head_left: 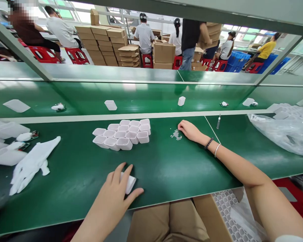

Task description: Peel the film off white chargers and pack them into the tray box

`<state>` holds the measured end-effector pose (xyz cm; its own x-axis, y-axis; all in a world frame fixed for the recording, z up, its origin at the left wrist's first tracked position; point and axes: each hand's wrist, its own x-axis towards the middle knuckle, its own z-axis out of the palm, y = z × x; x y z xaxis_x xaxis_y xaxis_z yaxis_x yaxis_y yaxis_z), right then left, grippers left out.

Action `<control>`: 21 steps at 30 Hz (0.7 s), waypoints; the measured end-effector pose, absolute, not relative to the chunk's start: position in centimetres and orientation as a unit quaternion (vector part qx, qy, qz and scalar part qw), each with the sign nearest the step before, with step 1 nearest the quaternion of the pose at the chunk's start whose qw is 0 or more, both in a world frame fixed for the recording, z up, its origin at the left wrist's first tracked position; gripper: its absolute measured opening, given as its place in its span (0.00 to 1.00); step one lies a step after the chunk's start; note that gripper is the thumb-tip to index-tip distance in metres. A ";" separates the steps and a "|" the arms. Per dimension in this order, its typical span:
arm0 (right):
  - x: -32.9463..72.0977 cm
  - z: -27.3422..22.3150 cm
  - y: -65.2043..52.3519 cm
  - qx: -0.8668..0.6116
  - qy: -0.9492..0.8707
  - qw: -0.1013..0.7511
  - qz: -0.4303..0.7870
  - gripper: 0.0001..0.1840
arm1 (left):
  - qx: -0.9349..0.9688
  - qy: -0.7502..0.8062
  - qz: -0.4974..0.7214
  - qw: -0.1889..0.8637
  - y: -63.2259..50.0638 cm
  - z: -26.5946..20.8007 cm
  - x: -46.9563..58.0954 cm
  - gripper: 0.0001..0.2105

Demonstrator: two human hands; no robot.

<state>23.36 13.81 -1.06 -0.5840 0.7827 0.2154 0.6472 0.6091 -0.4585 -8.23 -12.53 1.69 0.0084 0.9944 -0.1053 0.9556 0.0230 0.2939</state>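
Observation:
My left hand (pixel 116 188) lies near the table's front edge, fingers spread over a small white plastic cup (pixel 131 183). The thumb stands apart from this cup, and the hand hides part of it; I cannot tell how firmly they touch. My right hand (pixel 190 130) reaches to the middle of the table with its fingertips drawn together. Beside those fingertips is a little heap of tiny clear pieces (pixel 176 135); anything in the pinch is too small to make out. Between the hands and farther left, several white cups (pixel 120 134) stand upright in close rows.
A white glove (pixel 31 164) lies at left near white housings (pixel 5 158). A pen-like tool (pixel 218 121) and a clear plastic bag (pixel 288 127) are at right. Cups and small parts sit on the green strip (pixel 146 97) behind. Below the edge stands a carton (pixel 212 218).

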 end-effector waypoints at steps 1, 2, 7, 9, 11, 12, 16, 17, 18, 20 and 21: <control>23.3 -1.2 13.8 -0.408 -0.877 0.200 0.158 0.10 | 0.704 0.684 0.061 0.183 -12.8 2.1 -7.7 0.33; 23.3 -1.2 13.8 -0.407 -0.879 0.198 0.151 0.10 | 0.711 0.664 0.055 0.223 -13.0 2.6 -7.2 0.34; 23.5 -1.1 13.7 -0.400 -0.881 0.205 0.148 0.10 | 0.730 0.570 0.115 0.361 -12.4 4.4 -5.6 0.28; 23.7 -0.8 13.5 -0.400 -0.876 0.218 0.157 0.09 | 0.700 0.552 0.200 0.406 -11.7 4.3 -5.1 0.17; 23.8 -0.4 13.3 -0.401 -0.870 0.235 0.168 0.08 | 0.616 0.526 0.334 0.482 -11.1 3.9 -4.5 0.14; 23.7 0.0 13.1 -0.401 -0.866 0.245 0.172 0.07 | 0.556 0.496 0.412 0.525 -10.9 3.7 -4.1 0.16; 22.6 1.9 11.2 -0.385 -0.857 0.286 0.190 0.08 | 0.352 0.316 0.625 0.620 -10.7 3.7 -2.6 0.22; 22.0 2.6 10.3 -0.375 -0.855 0.298 0.200 0.08 | 0.334 0.292 0.642 0.626 -10.7 3.8 -2.2 0.23; 21.3 3.4 9.3 -0.359 -0.855 0.310 0.211 0.08 | 0.324 0.283 0.652 0.624 -10.6 3.9 -2.0 0.24; 19.9 5.2 6.7 -0.315 -0.859 0.331 0.232 0.07 | 0.313 0.310 0.669 0.599 -10.5 4.2 -1.5 0.27; 19.2 6.1 5.3 -0.286 -0.864 0.339 0.240 0.07 | 0.309 0.338 0.675 0.579 -10.5 4.3 -1.2 0.28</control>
